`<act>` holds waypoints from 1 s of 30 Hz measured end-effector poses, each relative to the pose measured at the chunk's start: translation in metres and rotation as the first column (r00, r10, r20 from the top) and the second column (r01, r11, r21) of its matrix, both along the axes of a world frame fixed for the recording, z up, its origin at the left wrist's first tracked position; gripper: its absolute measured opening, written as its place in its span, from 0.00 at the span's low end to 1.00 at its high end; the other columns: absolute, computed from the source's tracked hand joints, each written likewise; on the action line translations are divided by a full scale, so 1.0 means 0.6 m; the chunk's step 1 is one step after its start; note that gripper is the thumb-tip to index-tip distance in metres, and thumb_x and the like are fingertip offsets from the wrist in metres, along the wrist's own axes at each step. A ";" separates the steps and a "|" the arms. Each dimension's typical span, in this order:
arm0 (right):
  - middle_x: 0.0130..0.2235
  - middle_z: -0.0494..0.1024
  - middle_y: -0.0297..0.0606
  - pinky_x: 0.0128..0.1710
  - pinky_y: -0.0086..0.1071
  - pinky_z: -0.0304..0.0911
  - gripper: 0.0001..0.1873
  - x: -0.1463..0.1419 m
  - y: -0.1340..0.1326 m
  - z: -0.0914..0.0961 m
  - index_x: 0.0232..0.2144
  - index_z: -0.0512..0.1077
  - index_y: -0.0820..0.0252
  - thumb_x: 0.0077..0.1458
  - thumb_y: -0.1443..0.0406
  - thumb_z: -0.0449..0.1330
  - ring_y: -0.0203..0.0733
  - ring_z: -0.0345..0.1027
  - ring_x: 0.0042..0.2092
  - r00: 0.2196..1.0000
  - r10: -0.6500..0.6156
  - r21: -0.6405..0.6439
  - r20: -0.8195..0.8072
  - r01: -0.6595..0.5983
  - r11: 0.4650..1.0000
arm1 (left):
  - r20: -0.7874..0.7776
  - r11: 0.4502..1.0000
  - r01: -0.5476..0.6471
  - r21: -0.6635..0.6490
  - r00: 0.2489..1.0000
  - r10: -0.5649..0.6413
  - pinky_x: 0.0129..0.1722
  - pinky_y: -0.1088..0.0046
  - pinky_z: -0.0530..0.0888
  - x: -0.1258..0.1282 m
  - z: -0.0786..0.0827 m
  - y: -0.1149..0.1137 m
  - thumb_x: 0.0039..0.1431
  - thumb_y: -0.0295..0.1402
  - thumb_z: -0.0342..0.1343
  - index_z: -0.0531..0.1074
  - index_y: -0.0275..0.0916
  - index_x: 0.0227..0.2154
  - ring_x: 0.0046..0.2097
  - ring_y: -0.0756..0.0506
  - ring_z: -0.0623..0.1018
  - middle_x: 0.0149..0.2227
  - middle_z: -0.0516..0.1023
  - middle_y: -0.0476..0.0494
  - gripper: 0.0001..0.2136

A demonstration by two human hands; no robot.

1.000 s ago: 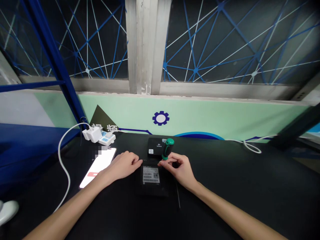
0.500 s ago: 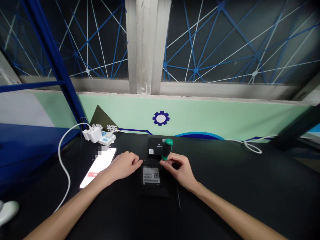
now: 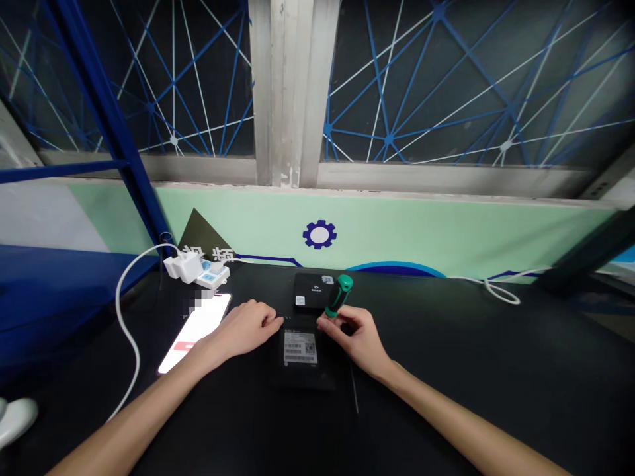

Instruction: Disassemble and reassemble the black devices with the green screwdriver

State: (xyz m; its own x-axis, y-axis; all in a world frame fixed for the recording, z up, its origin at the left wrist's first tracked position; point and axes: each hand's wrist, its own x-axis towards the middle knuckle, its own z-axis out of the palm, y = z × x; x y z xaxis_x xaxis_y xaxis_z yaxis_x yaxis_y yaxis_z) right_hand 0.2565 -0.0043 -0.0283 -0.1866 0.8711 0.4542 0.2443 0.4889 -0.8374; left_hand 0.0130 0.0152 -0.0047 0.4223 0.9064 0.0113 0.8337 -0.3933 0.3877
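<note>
Green-handled screwdriver [image 3: 338, 295] sits pinched in the right hand [image 3: 353, 340], tilted over a labelled black box [image 3: 300, 350]; we note the left hand [image 3: 243, 329] curled, empty, fingertips perhaps touching the box's corner, on the black bench [image 3: 496, 370].

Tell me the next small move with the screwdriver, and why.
Probably stand the green-handled screwdriver more upright: the right hand holds it tilted, its tip near the far right corner of the labelled black box, and the left hand lies by the box's far left corner.
</note>
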 end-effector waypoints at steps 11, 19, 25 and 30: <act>0.24 0.81 0.40 0.22 0.31 0.58 0.24 0.000 0.000 0.002 0.19 0.64 0.57 0.50 0.49 0.68 0.38 0.66 0.23 0.998 -0.040 -0.089 -0.056 0.035 0.995 | 0.019 1.000 -0.001 -0.008 1.000 0.001 0.24 0.70 0.51 -0.001 -0.004 0.002 0.65 0.43 0.47 0.52 0.40 0.17 0.20 0.50 0.58 0.17 0.59 0.53 0.22; 0.18 0.68 0.30 0.19 0.29 0.55 0.25 -0.001 0.003 -0.006 0.19 0.65 0.58 0.48 0.46 0.68 0.33 0.56 0.19 0.996 -0.058 -0.051 -0.071 0.055 0.997 | 0.049 1.000 -0.001 -0.022 0.999 0.002 0.24 0.70 0.51 0.000 0.000 0.000 0.64 0.42 0.49 0.52 0.40 0.17 0.20 0.50 0.59 0.17 0.60 0.52 0.22; 0.18 0.64 0.29 0.21 0.29 0.55 0.25 -0.001 0.001 0.001 0.18 0.66 0.58 0.50 0.47 0.67 0.33 0.54 0.21 0.998 -0.056 -0.004 -0.029 0.056 0.998 | 0.030 1.000 -0.010 -0.016 1.000 0.010 0.24 0.70 0.51 0.000 0.000 0.000 0.64 0.43 0.48 0.52 0.41 0.17 0.20 0.50 0.58 0.17 0.60 0.52 0.22; 0.18 0.63 0.29 0.21 0.29 0.55 0.24 -0.001 0.000 0.004 0.17 0.65 0.58 0.52 0.50 0.67 0.32 0.53 0.20 0.998 -0.050 0.021 -0.029 0.051 0.999 | 0.009 1.000 0.003 -0.005 1.000 -0.003 0.24 0.70 0.51 -0.001 -0.001 0.000 0.65 0.43 0.46 0.52 0.40 0.17 0.20 0.50 0.58 0.17 0.60 0.52 0.22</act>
